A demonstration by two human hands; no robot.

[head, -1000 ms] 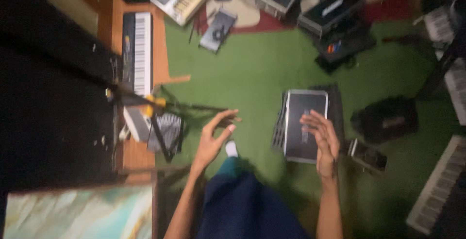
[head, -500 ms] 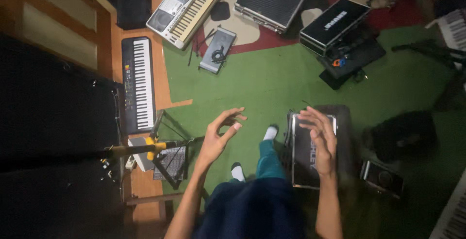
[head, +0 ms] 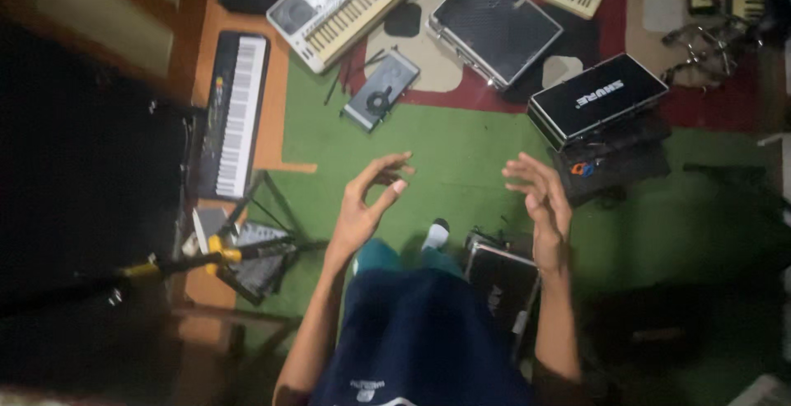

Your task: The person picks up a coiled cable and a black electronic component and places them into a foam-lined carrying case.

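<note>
Both hands are hovering empty above the green carpet [head: 461, 159]; the left hand [head: 362, 208] and right hand [head: 544, 208] are spreading loose fingers; the nearest dark case [head: 498, 278] is lying at lower centre, long axis running up-frame.

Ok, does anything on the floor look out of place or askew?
Yes: several keyboards lie flat on the floor at odd angles, a grey one diagonal, a black one half off the green carpet. Both hands, left hand and right hand, are empty.

green carpet [head: 461, 159], keyboards [head: 235, 109] (black, grey), cases [head: 494, 23]
</note>
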